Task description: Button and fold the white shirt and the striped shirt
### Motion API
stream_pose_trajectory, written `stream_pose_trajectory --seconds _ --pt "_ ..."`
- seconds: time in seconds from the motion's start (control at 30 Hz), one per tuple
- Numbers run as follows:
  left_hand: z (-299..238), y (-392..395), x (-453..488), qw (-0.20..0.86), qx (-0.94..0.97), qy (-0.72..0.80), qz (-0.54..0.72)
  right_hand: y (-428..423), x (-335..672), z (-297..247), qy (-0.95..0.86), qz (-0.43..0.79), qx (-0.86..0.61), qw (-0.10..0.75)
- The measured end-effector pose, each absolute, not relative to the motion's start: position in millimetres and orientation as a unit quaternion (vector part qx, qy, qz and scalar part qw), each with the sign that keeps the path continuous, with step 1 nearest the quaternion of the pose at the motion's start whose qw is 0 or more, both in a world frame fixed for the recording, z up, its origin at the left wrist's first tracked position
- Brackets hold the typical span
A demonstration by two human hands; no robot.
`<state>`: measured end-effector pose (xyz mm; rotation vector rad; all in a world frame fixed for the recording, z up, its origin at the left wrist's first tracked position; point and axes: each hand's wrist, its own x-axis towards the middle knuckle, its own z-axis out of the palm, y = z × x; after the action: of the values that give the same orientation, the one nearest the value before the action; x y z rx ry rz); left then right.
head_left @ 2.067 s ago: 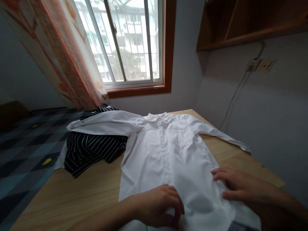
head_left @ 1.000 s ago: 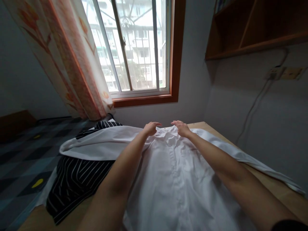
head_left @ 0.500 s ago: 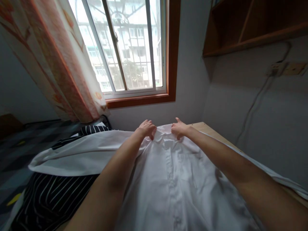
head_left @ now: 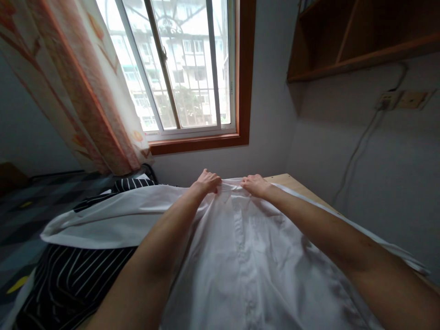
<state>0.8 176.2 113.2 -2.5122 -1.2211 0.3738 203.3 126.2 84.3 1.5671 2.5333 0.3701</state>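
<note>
In the head view, the shirt [head_left: 237, 256] is lying across the lower middle of the frame. At center, the left hand [head_left: 209, 181] and right hand [head_left: 256, 185] are pinching its collar [head_left: 231, 185] at 2 spots, fingers clamped on it. The shirt is looking light, soft and easily creased; the collar, probably stiffer, is offering the surest hold.

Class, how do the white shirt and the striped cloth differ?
The white shirt is plain; the striped cloth is black with pale lines. The white shirt lies spread out; the striped cloth lies bunched, partly under the shirt's sleeve. Both are creased fabric.
</note>
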Motion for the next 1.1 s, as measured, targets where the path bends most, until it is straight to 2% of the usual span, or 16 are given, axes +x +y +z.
stream_pose_trajectory --seconds 0.1,0.23,0.33,0.47,0.53,0.63,0.7,0.8,0.97,1.1 --pt "103.3 168.4 -5.6 0.163 -0.9 -0.388 0.116 129.7 207.4 76.5 0.855 0.061 0.514 -0.004" --pt "88.3 166.7 -21.6 0.136 -0.924 -0.355 0.041 148.2 220.1 65.0 0.757 -0.063 0.609 -0.23" --pt "81.1 165.2 -26.7 0.143 -0.941 -0.306 -0.021 165.3 220.0 58.2 0.667 -0.103 0.671 -0.307" --pt "78.2 160.8 -22.8 0.065 -0.943 -0.31 -0.099 177.8 207.4 53.8 0.662 -0.118 0.7 -0.241" --pt "78.3 163.1 -18.8 0.018 -0.903 -0.385 -0.191 177.6 201.3 53.3 0.675 -0.105 0.7 -0.208" --pt "79.2 174.1 -12.3 -0.033 -0.788 -0.543 -0.29 170.7 195.5 53.6 0.689 -0.076 0.685 -0.225" --pt "79.9 181.5 -7.6 -0.083 -0.759 -0.593 -0.256 164.2 193.5 54.1 0.698 -0.038 0.672 -0.245" --pt "80.0 184.7 0.2 -0.113 -0.793 -0.573 -0.175 155.7 191.9 56.0 0.706 0.014 0.659 -0.257" --pt "79.6 175.8 7.3 -0.012 -0.783 -0.606 -0.14 148.8 192.8 59.2 0.71 0.038 0.662 -0.237" --pt "80.7 173.5 -1.6 0.007 -0.786 -0.609 -0.105 148.1 200.9 58.8 0.713 0.034 0.668 -0.213"
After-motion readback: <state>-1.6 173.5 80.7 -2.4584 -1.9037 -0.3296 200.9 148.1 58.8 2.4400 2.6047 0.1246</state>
